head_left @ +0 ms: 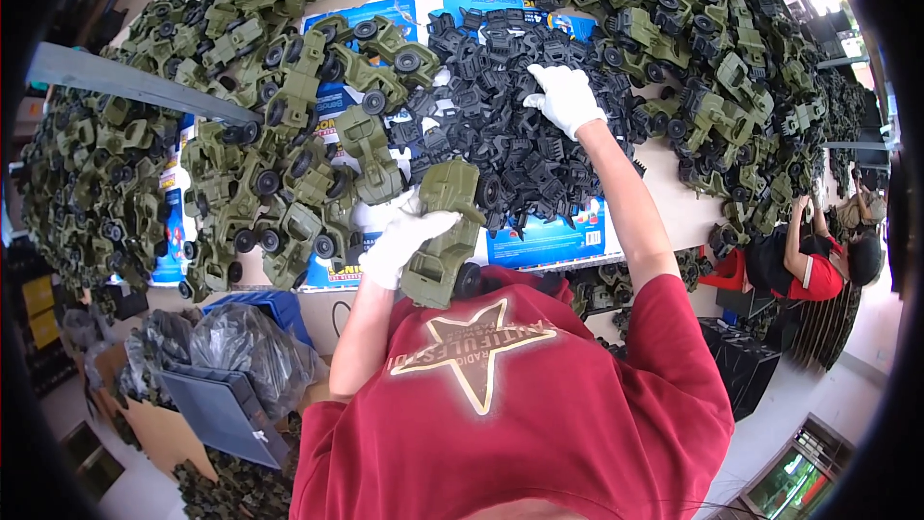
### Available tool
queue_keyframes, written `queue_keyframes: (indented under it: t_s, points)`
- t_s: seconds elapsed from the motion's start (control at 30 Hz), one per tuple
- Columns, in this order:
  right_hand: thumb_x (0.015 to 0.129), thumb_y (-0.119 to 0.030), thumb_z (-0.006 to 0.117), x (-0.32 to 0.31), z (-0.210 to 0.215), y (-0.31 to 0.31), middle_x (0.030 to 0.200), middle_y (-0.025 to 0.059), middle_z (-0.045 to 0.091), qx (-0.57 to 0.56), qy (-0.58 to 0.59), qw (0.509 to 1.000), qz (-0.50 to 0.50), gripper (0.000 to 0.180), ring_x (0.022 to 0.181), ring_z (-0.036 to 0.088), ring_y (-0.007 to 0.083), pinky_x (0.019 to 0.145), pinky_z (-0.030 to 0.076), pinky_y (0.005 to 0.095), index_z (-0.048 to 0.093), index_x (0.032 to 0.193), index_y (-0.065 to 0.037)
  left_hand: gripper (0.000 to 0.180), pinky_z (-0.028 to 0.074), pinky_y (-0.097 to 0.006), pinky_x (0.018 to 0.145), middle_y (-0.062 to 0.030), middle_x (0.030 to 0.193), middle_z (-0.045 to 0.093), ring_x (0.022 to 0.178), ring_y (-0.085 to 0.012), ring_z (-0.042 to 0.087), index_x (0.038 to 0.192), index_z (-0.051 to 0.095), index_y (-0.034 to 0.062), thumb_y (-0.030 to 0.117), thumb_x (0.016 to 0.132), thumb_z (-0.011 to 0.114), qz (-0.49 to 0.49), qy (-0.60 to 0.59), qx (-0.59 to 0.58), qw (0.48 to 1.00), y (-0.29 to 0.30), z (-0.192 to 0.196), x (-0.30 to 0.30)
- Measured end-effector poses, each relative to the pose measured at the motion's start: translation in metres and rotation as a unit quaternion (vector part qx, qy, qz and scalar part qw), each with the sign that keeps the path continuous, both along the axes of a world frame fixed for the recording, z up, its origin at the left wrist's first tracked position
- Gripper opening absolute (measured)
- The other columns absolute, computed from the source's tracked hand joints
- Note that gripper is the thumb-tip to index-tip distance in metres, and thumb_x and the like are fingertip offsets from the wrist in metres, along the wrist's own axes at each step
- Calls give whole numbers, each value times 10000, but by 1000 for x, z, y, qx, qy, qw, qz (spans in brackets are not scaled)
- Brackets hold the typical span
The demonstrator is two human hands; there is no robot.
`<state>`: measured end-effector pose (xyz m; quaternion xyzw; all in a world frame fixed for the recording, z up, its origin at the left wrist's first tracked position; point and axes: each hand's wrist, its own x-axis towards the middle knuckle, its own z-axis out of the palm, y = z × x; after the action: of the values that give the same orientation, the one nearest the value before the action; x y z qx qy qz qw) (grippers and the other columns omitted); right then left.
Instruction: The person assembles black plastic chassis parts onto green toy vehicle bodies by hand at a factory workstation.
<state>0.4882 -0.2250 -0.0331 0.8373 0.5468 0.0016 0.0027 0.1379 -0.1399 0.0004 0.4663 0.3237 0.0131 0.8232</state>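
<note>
My left hand (399,243), in a white glove, is closed round the side of an olive-green toy truck (445,202) close to my chest. The truck is tilted, and a black wheel shows at its lower right side. Farther out, my white-gloved right hand (568,98) rests over a heap of small black plastic parts (510,125). Its thumb and a finger are stretched apart at the heap, and nothing shows between them. Another green toy truck (369,156) lies just beyond my left hand.
Green toy trucks are heaped at the left (241,135) and the right (722,67). Blue printed cardboard (549,246) lies beneath the parts. A grey metal bar (144,82) crosses the left side. Below left are a grey bin (226,409) and plastic bags. Another person (818,265) works at the right.
</note>
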Motion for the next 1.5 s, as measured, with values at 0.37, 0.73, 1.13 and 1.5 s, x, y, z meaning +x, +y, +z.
queue_keyframes:
  t_s: [0.37, 0.73, 1.13, 1.5]
  points:
    - [861, -459, 676, -11, 11, 5, 1270, 75, 624, -30, 31, 999, 9, 551, 1183, 564, 309, 986, 404, 481, 578, 1295, -133, 553, 526, -291, 891, -67, 1170, 669, 998, -137, 651, 1350, 539, 52, 125, 843, 748, -10, -24, -103, 994, -4, 12, 12]
    - [988, -283, 501, -37, 40, -24, 1336, 105, 612, 264, 489, 831, -32, 480, 1143, 608, 212, 964, 465, 350, 504, 1405, -46, 561, 534, -291, 900, -60, 1167, 678, 992, -140, 663, 1368, 531, 56, 64, 844, 728, 13, -69, -111, 991, -9, 9, -1]
    - [1023, -301, 491, -128, 44, -42, 1270, 67, 637, 289, 674, 663, -151, 455, 952, 559, 100, 840, 449, 247, 544, 1357, 4, 547, 556, -306, 869, -74, 1167, 677, 989, -154, 669, 1349, 556, 67, 40, 832, 735, 4, -29, -142, 989, -13, 36, 27]
    - [960, -335, 641, -122, 45, -59, 1327, 131, 569, 202, 843, 497, -42, 647, 1190, 539, 165, 1031, 416, 304, 446, 1408, 89, 506, 569, -318, 830, -73, 1127, 684, 946, -162, 679, 1335, 552, 60, 79, 857, 718, -37, -76, -166, 982, -7, 36, 19]
